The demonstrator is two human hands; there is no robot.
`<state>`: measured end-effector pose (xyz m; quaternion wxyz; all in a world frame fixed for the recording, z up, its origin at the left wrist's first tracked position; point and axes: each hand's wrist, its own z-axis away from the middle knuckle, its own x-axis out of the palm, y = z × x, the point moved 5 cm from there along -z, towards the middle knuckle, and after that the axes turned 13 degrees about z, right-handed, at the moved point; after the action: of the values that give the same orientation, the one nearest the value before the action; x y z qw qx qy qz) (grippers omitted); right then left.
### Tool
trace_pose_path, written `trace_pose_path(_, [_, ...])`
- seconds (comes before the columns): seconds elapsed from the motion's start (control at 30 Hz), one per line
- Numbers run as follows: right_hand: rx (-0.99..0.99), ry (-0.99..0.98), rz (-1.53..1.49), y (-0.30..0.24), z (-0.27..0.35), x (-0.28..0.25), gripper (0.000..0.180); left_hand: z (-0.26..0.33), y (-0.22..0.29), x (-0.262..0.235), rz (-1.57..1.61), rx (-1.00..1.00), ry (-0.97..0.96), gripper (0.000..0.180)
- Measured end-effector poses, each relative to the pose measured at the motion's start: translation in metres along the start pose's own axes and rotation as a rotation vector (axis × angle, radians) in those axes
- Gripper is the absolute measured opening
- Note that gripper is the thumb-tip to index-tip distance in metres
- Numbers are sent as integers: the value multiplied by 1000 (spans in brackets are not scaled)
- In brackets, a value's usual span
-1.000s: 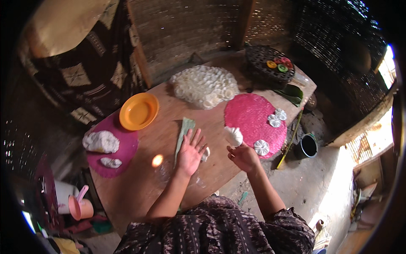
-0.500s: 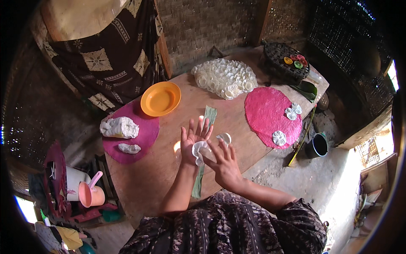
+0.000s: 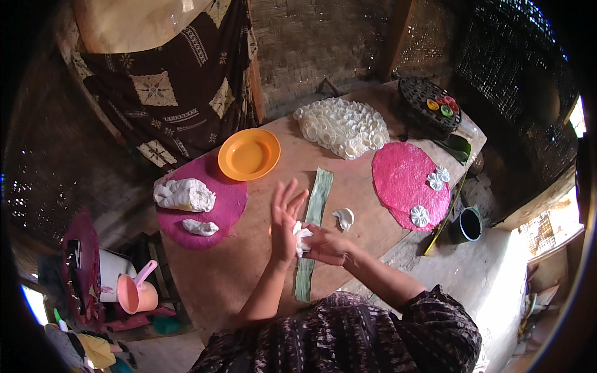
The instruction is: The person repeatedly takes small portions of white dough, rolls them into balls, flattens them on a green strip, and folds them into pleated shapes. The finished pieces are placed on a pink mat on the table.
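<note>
My left hand (image 3: 285,229) is raised over the table, its fingers stretched out and the palm turned toward the right hand. Against that palm sits a small crumpled piece of white dough (image 3: 302,239). My right hand (image 3: 328,245) has its fingers closed on the dough from the right side. Beneath both hands runs a long green leaf strip (image 3: 319,193). Another small curved piece of white dough (image 3: 344,219) lies on the table just right of the strip. My fingertips partly hide the held dough.
An orange plate (image 3: 249,155) overlaps a purple round sheet (image 3: 230,219) bearing a large dough lump (image 3: 186,195) and a smaller one (image 3: 200,227). White ruffled pieces (image 3: 342,127) are heaped at the back. White rosettes (image 3: 420,216) rest on a pink sheet (image 3: 401,180). A dark basket (image 3: 423,102) stands far right.
The flattened white piece on my left palm is now crumpled between both hands. My right hand has closed on it, and the left palm has turned inward. The view has shifted slightly.
</note>
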<state>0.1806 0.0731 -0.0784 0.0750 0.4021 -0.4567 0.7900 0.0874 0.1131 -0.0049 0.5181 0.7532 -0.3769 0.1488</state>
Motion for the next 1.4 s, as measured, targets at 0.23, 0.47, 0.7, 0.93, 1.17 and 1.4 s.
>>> trace_pose_path(0.23, [-262,590,1855,-166,-58,-118,69,23,2,-60,-1001,117,-208,58])
trace_pose_path(0.47, [-246,804,2146,-279,-133,-148,68,36,-5,-118,-1052,-136,-70,39])
trace_pose_path(0.7, [-69,785,2056,-273,-186,-176,83,39,-11,-133,-1044,-154,-30,36])
trace_pose_path(0.93, [-556,804,2289,-266,-170,-155,82,38,-11,-136,-1111,-85,6,39])
trace_pose_path(1.17, [13,568,1969,-118,-18,-143,56,40,-13,-131,-1153,-5,-22,37])
trace_pose_path(1.4, [-274,847,1617,-62,49,-145,43,39,-40,-107,-806,-417,-157,15])
